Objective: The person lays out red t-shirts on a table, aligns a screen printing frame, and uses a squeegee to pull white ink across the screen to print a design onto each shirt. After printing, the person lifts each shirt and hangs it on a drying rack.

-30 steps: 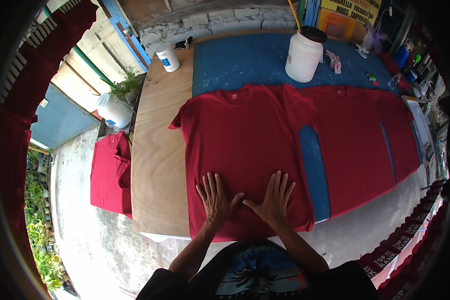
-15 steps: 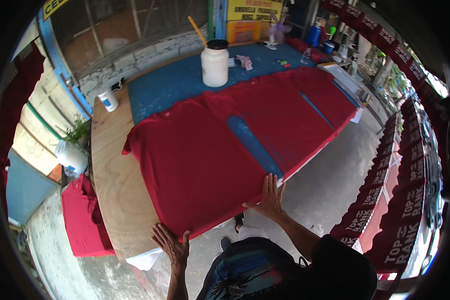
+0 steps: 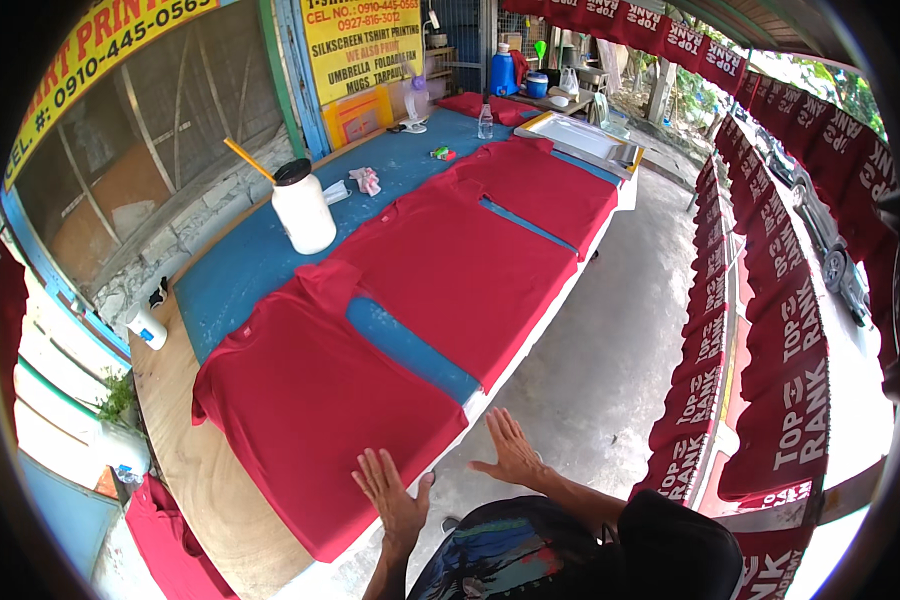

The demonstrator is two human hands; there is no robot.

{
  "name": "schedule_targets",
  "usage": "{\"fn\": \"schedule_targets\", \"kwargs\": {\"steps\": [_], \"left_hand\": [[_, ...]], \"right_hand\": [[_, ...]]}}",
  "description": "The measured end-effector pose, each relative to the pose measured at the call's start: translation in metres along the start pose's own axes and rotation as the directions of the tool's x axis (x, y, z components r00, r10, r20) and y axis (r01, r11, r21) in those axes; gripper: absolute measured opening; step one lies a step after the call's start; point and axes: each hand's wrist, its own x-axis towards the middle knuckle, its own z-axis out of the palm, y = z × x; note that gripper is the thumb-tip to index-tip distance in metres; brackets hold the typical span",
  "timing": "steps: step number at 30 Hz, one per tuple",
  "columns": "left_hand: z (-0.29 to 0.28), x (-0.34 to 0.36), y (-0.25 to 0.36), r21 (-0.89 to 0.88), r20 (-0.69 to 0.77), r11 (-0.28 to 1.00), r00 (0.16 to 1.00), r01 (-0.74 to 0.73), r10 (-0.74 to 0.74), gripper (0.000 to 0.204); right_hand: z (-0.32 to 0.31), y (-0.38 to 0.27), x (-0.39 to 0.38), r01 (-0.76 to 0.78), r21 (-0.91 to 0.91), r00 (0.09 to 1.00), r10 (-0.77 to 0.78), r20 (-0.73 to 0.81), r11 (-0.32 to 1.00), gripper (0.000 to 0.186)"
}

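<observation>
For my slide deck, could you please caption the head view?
Both open hands, left hand and right hand, hover at the table edge beside the nearest red T-shirt in a row on a blue table.

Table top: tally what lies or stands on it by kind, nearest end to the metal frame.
Red T-shirts laid flat: 3, the nearest, the middle, the far
White jar with stick: 1
Small white bottle: 1
Clear water bottle: 1
Metal printing frame: 1
Total: 7

One head-worn fisheye view looks steeply down and rightward along the long table [image 3: 270, 262], close.
</observation>
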Motion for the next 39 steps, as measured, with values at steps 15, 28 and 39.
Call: {"fn": "schedule_targets", "kwargs": {"steps": [15,28,39], "left_hand": [[0.246,0.409,0.254,0.041,0.089,0.935,0.933,-0.353,0.348,0.083],[0.355,0.478,0.436,-0.317,0.434,0.832,0.710,-0.455,0.554,0.089],[0.490,0.758,0.576,-0.332,0.202,0.835,0.832,-0.438,0.517,0.080]], "right_hand": [[-0.205,0.362,-0.082,-0.622,0.107,0.778,0.628,-0.025,0.775,0.088],[-0.234,0.569,-0.071,-0.934,0.274,0.356,0.531,0.769,0.230,0.095],[-0.379,0.721,0.076,-0.777,0.629,0.479,0.626,0.616,-0.024,0.081]]}}
